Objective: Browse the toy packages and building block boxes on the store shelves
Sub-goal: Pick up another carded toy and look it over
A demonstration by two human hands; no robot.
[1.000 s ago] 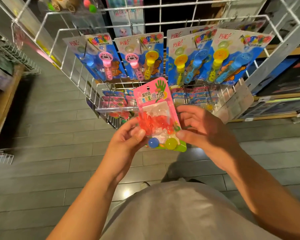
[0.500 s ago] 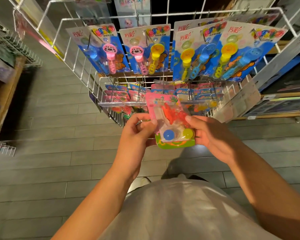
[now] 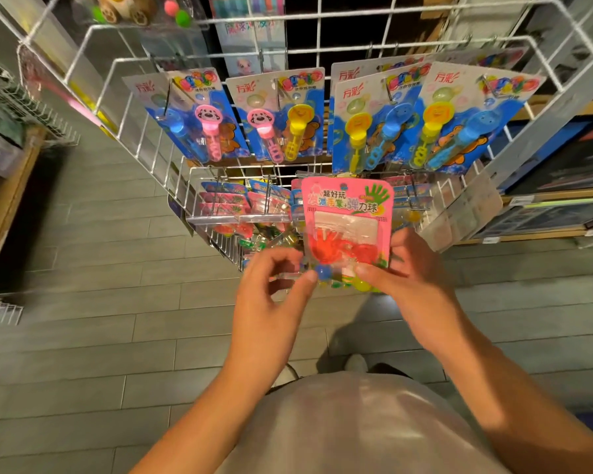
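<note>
In front of the white wire rack (image 3: 124, 107), the right hand (image 3: 413, 278) is pinching the lower right edge of the pink blister card (image 3: 348, 230), thumb across the front and fingers curled behind it. The left hand (image 3: 271, 289) is loosely curled just beside the card's lower left corner, its thumb tip near the blue ball in the blister, though motion blur is hiding whether it is actually touching. Half a second ago the card was lying tilted back and low between both hands; now it is standing upright, printed face toward the camera, raised against the lower row of pegs (image 3: 240, 203). Above it the blue bubble-wand cards (image 3: 281, 114) are hanging untouched. The card probably is being read, or going back on its peg.
</note>
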